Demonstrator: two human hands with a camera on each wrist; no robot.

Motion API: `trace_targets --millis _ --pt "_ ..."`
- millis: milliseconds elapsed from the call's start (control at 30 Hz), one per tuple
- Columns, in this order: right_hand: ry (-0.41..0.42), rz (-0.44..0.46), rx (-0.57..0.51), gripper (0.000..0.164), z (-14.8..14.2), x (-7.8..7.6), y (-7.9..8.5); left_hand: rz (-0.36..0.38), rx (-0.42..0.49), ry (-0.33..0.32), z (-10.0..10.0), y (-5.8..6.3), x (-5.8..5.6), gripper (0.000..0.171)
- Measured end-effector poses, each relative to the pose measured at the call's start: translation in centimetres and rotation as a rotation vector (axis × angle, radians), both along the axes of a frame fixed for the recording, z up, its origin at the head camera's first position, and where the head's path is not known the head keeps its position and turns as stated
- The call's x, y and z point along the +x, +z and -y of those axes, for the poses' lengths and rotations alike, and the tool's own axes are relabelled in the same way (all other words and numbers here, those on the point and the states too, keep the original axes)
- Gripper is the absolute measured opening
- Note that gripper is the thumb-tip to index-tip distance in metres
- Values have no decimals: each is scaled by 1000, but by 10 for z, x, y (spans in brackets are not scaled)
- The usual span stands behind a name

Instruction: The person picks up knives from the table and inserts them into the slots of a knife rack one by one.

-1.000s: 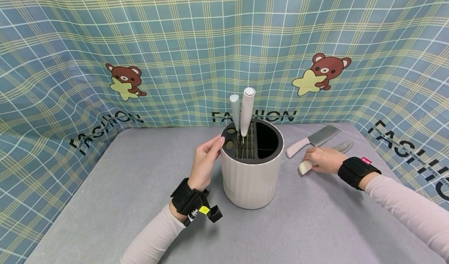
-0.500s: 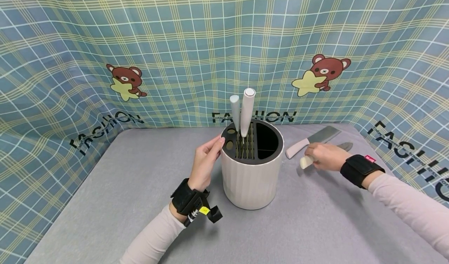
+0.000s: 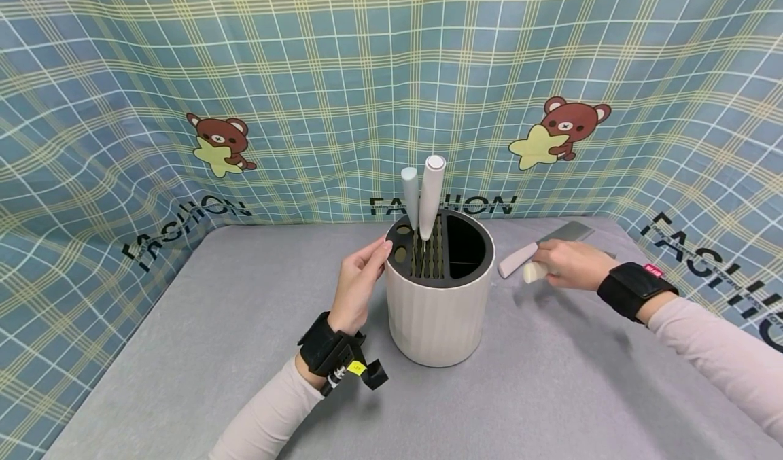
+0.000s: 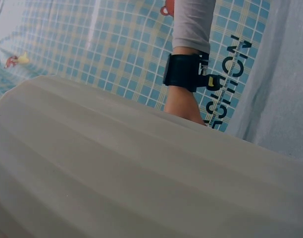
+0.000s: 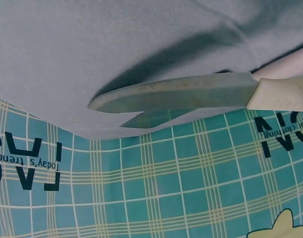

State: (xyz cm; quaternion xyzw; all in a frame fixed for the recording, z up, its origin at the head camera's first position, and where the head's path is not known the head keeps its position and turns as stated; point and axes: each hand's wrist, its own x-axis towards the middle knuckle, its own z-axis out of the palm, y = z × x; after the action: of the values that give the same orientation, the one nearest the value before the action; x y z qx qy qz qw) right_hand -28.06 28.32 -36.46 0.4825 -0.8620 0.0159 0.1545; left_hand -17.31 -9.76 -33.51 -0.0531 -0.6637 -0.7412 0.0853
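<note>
At 9 o'clock of the ribbed white cyl. holder (image 3: 438, 321), L hand (image 3: 355, 280) pinches its rim; at 3, R hand (image 3: 575, 264) grips cream-handled metal knife (image 5: 176, 93): keep it clear of pink-handled metal cleaver (image 3: 569, 230)!

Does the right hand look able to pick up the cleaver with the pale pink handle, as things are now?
Probably not straight away: the right hand grips a cream-handled knife, so it would likely need to free itself first. The cleaver lies close by, its handle mostly in view.
</note>
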Motion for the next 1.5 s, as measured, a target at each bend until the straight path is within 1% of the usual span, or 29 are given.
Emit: trace_targets --millis 167,300,633,900,1000,1200,1267,1500 --pt "-2 -6 -28 31 2 1 7 -4 0 -3 0 0 0 47" --pt "-8 4 -32 30 3 2 13 -7 -1 -5 0 -1 0 46" --pt "-9 -14 -49 27 6 5 26 -5 -1 -6 0 -1 0 47" --pt "-21 -6 -71 27 8 8 39 -3 -4 -8 1 -1 0 47" --pt "-34 5 -87 26 10 10 44 -4 -4 -9 1 -1 0 48" --pt "-119 70 -79 24 13 15 58 -8 -6 -9 1 -1 0 48" --pt "-131 83 -82 24 13 16 62 -8 -7 -10 1 -1 0 48" --pt "-135 62 -110 23 13 17 72 -6 -10 -9 1 -1 1 48"
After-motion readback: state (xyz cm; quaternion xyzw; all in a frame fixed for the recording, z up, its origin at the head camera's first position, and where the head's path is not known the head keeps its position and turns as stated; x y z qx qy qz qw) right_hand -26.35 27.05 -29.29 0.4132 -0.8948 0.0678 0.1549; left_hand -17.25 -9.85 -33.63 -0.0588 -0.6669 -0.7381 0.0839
